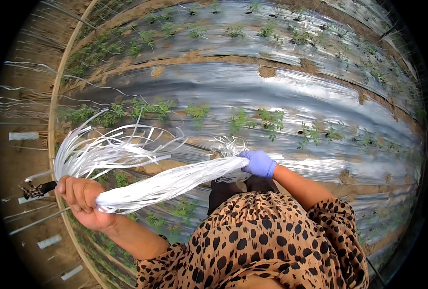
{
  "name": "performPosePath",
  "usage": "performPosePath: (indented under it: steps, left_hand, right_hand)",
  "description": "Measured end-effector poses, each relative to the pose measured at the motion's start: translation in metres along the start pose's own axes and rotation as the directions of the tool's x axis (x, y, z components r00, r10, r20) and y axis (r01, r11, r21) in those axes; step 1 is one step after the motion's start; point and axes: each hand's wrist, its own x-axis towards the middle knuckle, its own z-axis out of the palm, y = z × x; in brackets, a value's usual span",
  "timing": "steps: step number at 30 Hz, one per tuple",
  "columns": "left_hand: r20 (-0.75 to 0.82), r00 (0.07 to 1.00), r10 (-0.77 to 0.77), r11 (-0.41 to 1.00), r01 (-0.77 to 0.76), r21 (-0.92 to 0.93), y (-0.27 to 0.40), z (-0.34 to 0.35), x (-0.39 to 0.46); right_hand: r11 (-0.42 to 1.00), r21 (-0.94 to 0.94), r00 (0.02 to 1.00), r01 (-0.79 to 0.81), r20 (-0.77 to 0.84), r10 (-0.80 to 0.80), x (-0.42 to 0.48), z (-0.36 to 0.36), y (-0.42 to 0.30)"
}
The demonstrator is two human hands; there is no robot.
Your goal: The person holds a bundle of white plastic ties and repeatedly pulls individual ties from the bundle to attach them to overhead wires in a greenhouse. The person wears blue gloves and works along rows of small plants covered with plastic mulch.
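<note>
A thick bundle of white plastic strips (174, 184) is stretched between my two hands in the head view. My left hand (85, 202), bare, grips the bundle at the left; beyond the fist the loose ends (105, 151) fan out and curl up to the right. My right hand (258, 163), in a thin purple glove, is closed on the bundle's other end, above my dark-clad legs. Under and behind that hand, more tangled white strips (230, 146) hang down or lie lower; which of these cannot be told.
Beds under silvery plastic mulch film (206, 86) carry rows of young green plants (271, 121). Bare soil strips (307, 65) run between film sheets. A long pale curved edge (51, 126) stands at left, with thin poles (40, 220) and bare soil beyond it.
</note>
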Motion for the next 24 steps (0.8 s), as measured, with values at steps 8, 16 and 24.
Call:
performPosePath:
  steps: [8, 16, 24]
  left_hand:
    - [0.034, 0.954, 0.297, 0.941, -0.298, 0.162, 0.153, 0.042, -0.038]
    - [-0.01, 0.979, 0.202, 0.966, -0.198, 0.165, 0.104, -0.069, 0.009]
    - [-0.261, 0.96, 0.102, 0.946, -0.012, 0.324, 0.081, -0.146, 0.003]
  right_hand:
    - [0.819, 0.547, 0.746, -0.174, -0.47, 0.472, -0.013, 0.036, 0.165]
    - [0.102, 0.971, 0.802, 0.215, -0.235, 0.549, 0.092, 0.061, 0.107]
    - [0.208, 0.975, 0.758, 0.076, -0.192, 0.623, 0.154, 0.095, 0.131]
